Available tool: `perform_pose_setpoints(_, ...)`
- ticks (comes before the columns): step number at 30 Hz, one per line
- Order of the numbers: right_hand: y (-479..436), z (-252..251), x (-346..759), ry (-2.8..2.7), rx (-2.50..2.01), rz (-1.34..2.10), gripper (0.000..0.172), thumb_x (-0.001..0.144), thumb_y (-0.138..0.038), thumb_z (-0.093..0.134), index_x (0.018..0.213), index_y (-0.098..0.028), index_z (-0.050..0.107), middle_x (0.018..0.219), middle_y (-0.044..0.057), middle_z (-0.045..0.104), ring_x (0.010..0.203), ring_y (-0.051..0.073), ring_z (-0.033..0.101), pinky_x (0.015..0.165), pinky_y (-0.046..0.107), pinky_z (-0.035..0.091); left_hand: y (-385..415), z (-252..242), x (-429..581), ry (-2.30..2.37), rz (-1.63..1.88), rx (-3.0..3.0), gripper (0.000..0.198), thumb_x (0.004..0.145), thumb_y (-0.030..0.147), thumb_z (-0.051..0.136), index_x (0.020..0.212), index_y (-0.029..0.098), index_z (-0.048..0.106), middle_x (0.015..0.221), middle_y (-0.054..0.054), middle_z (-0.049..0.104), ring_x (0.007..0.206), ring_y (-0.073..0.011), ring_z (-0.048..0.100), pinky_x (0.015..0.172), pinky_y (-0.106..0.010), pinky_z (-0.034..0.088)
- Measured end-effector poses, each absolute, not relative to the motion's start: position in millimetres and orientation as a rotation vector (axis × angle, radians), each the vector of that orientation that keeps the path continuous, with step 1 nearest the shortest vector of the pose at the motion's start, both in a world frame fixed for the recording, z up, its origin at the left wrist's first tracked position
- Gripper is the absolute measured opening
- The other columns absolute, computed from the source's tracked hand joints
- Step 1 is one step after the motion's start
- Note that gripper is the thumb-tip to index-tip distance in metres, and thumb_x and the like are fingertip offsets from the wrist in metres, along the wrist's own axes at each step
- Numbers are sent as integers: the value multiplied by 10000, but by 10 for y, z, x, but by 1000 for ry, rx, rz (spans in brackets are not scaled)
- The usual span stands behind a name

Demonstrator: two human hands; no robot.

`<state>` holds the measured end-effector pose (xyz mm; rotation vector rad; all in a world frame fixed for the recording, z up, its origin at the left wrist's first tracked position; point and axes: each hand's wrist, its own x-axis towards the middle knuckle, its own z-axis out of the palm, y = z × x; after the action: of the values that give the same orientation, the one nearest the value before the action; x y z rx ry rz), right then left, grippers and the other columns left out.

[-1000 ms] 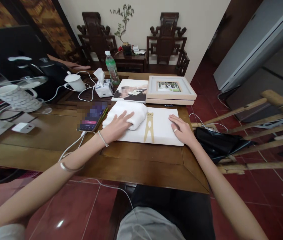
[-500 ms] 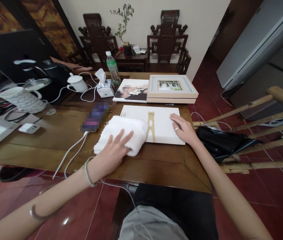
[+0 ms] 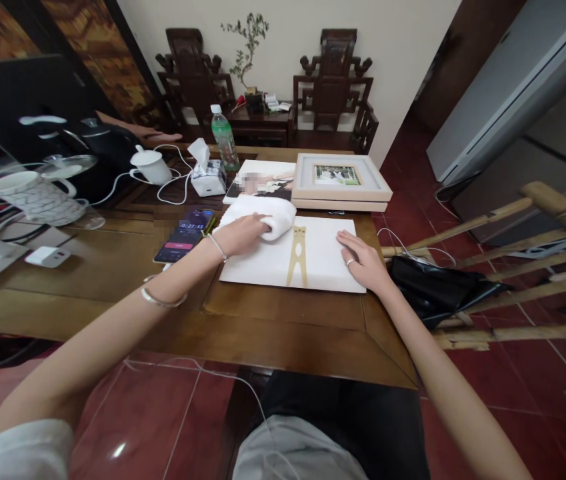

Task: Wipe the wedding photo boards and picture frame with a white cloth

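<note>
A white fluffy towel (image 3: 257, 212), folded and bunched, lies over the upper left part of a flat white panel (image 3: 257, 270). My left hand (image 3: 243, 235) grips the towel from above, fingers curled into its near side. On the panel's middle shows a long-legged, golden cat-like figure (image 3: 298, 257). My right hand (image 3: 365, 262), with a ring on one finger, rests flat on the panel's right edge, fingers stretched out. Just behind the panel are a photo print (image 3: 267, 179), partly covered by the towel, and a pale framed picture (image 3: 337, 177) lying on another frame.
Left of the panel lies a lit phone (image 3: 185, 237). Farther back stand a tissue box (image 3: 208, 179), a green-labelled bottle (image 3: 225, 140), a lidded cup (image 3: 151, 165) and a patterned mug (image 3: 37, 199). A white charger (image 3: 49, 257) and cables sit at left; a bamboo rack (image 3: 493, 243) stands right.
My left hand and the towel have moved away from me across the panel, uncovering its lower left part. The towel is more bunched. My right hand stays on the right edge.
</note>
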<state>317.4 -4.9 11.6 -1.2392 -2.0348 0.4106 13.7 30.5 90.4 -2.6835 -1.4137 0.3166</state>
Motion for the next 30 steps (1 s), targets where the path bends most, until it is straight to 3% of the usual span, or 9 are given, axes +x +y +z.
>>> perform_pose_setpoints(2,-44,110,3176,-2036,-1237,408,403,892,-239,451,1234,-155,646,1352,118,584,1314,249,489,1131,491,364,239,919,140,-1416,329,-2677,428,792,-50,389,1062,127,670,1297,-162,583,1108,-252,624,919,-354,523)
perform_pose_setpoints(5,-38,99,3180,-2040,-1229,406,402,891,-237,453,1238,-169,645,1350,106,588,1315,245,488,1131,486,367,-62,931,148,-1396,331,-2700,431,771,-59,409,1034,144,683,1442,-133,478,1244,-275,536,955,-370,512)
perform_pose_setpoints(10,-37,91,3177,-2035,-1226,407,403,890,-228,456,1240,-166,645,1343,112,592,1315,254,488,1130,496,363,-808,933,111,-1401,361,-2770,445,747,-69,426,1017,157,700,1520,-97,386,1386,-359,359,1016,-488,474)
perform_pose_setpoints(15,-35,85,3174,-2022,-1216,417,404,884,-216,464,1244,-199,647,1345,86,595,1316,260,486,1129,512,361,-1139,981,92,-1465,482,-2816,433,734,-62,451,1002,167,703,1550,-74,337,1417,-370,295,1048,-532,444)
perform_pose_setpoints(23,-44,100,3178,-2025,-1229,425,402,886,-218,460,1241,-191,647,1355,94,586,1316,252,486,1133,502,359,-418,975,297,-1521,409,-2701,445,782,-43,423,1114,153,646,1512,-108,387,1355,-326,403,992,-440,487)
perform_pose_setpoints(27,-41,102,3179,-2037,-1253,414,402,891,-229,451,1236,-162,647,1351,119,585,1322,254,478,1139,505,346,126,1008,332,-1535,416,-2704,425,816,-10,402,1139,141,633,1265,-158,590,1128,-260,596,939,-376,485)
perform_pose_setpoints(30,-40,101,3180,-2034,-1245,416,399,891,-230,452,1233,-168,649,1351,114,585,1325,254,476,1139,506,344,418,1058,284,-1552,453,-2718,404,813,31,426,1131,156,641,1130,-152,642,1055,-262,621,903,-364,485)
